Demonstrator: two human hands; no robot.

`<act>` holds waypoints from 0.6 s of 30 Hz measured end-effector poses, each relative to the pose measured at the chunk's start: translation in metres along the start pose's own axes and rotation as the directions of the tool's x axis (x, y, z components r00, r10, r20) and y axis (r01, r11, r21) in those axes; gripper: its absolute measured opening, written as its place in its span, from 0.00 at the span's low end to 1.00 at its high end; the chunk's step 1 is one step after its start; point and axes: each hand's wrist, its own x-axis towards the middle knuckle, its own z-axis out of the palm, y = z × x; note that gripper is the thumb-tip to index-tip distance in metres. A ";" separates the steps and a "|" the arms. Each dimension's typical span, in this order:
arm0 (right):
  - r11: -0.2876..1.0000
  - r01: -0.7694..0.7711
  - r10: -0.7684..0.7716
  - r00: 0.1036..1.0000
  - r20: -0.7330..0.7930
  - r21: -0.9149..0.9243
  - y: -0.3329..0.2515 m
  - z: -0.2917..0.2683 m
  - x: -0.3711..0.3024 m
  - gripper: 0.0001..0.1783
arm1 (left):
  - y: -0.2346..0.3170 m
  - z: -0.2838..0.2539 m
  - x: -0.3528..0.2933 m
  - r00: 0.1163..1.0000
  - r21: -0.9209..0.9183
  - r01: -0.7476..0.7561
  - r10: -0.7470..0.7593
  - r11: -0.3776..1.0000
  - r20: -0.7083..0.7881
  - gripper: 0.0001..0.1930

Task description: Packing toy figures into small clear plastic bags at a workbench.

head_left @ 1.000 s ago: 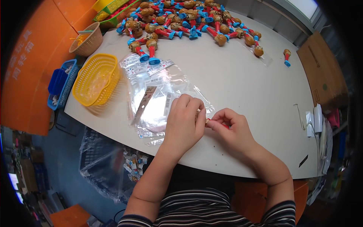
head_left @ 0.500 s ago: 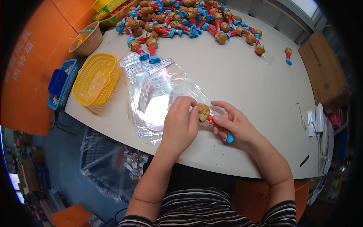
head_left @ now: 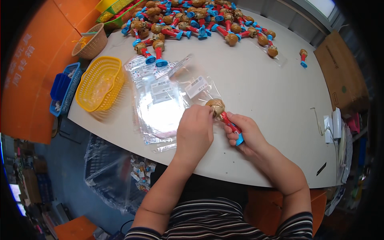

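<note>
My right hand [head_left: 249, 132] is closed round the red body of a toy figure [head_left: 217, 106], which has a big brown-haired head and a blue base. The base pokes out below my fingers, and the head points away to the upper left. Right beside the head, my left hand [head_left: 196, 130] is closed in a pinch at the near edge of a clear plastic bag [head_left: 197, 87] with a white label. Its fingertips are partly hidden behind the hand. The bag stands partly raised beyond the head, over a stack of flat clear bags [head_left: 158, 116].
Many similar figures [head_left: 192, 24] lie piled at the table's far side, with a lone one [head_left: 303, 58] at far right. Left stand a yellow basket [head_left: 82, 94], a blue basket [head_left: 76, 82] and a tan basket [head_left: 90, 52]. A cardboard box [head_left: 342, 68] stands right.
The clear bag has lifted and swung up off the stack. My left hand has moved slightly right, close against the figure's head, and my right hand has shifted its grip on the body.
</note>
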 end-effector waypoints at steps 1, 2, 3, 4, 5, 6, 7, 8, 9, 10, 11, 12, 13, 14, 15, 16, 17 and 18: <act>0.986 -0.063 0.060 0.998 0.021 0.156 0.003 -0.002 0.002 0.13 | 0.003 0.002 -0.001 1.000 -0.001 -0.001 0.001 1.000 0.000 0.07; 0.986 -0.064 0.061 0.998 0.022 0.156 0.007 -0.003 0.005 0.13 | 0.007 0.004 -0.003 0.999 -0.032 -0.036 0.036 0.999 -0.007 0.07; 0.998 0.058 -0.058 0.998 0.000 -0.020 0.012 -0.005 0.006 0.12 | 0.010 0.006 -0.003 0.997 -0.063 -0.072 0.071 0.995 -0.014 0.06; 0.965 0.175 -0.179 0.984 -0.001 -0.198 0.017 -0.006 0.007 0.12 | 0.013 0.007 -0.001 0.997 -0.064 -0.072 0.071 0.995 -0.013 0.06; 0.965 0.174 -0.177 0.984 0.000 -0.197 0.021 -0.006 0.006 0.12 | 0.017 0.006 0.002 0.995 -0.038 -0.104 0.104 0.994 0.007 0.06; 0.624 0.442 -0.517 0.852 0.084 -0.644 0.026 -0.006 0.004 0.13 | 0.018 0.006 0.005 0.990 -0.013 -0.137 0.137 0.990 0.027 0.06; 0.045 0.494 -0.703 0.633 0.323 -0.868 0.028 -0.005 0.003 0.16 | 0.017 0.006 0.007 0.990 -0.012 -0.136 0.137 0.991 0.028 0.06; 0.044 0.493 -0.704 0.633 0.323 -0.869 0.027 -0.004 0.002 0.16 | 0.014 0.008 0.010 0.990 0.031 -0.133 0.132 0.991 0.043 0.07; -0.027 0.526 -0.727 0.573 0.377 -0.850 0.025 -0.003 0.000 0.20 | 0.011 0.008 0.011 0.990 0.074 -0.130 0.126 0.989 0.058 0.09; -0.099 0.553 -0.744 0.511 0.431 -0.827 0.022 -0.001 -0.003 0.23 | 0.009 0.006 0.010 0.990 0.074 -0.130 0.126 0.989 0.057 0.09; -0.099 0.550 -0.745 0.511 0.428 -0.829 0.018 -0.002 -0.009 0.23 | 0.006 0.004 0.008 0.996 0.088 -0.060 0.055 0.994 0.063 0.08; -0.016 0.518 -0.664 0.634 0.397 -0.855 0.013 -0.003 -0.017 0.23 | 0.003 0.001 0.007 0.998 0.106 0.011 -0.019 0.994 0.067 0.08; 0.061 0.473 -0.566 0.742 0.360 -0.879 0.008 -0.004 -0.023 0.24 | 0.001 -0.002 0.007 0.998 0.108 0.012 -0.019 0.994 0.066 0.08; 0.065 0.475 -0.562 0.744 0.361 -0.878 0.006 -0.009 -0.027 0.24 | 0.001 -0.005 0.005 0.998 0.078 0.051 -0.054 0.996 0.043 0.07; 0.052 0.411 -0.507 0.796 0.330 -0.910 0.004 -0.014 -0.030 0.23 | 0.001 -0.008 0.004 0.996 0.047 0.090 -0.091 0.995 0.020 0.06; 0.034 0.346 -0.450 0.843 0.295 -0.938 0.003 -0.015 -0.032 0.23 | 0.001 -0.010 0.003 0.995 0.050 0.095 -0.097 0.994 0.022 0.06; 0.092 0.275 -0.387 0.895 0.220 -0.957 -0.003 -0.013 -0.034 0.21 | 0.001 -0.011 0.003 0.993 0.041 0.109 -0.110 0.993 0.038 0.05; 0.090 0.277 -0.384 0.896 0.223 -0.957 -0.006 -0.011 -0.034 0.21 | 0.001 -0.011 0.004 0.991 0.033 0.122 -0.124 0.992 0.053 0.04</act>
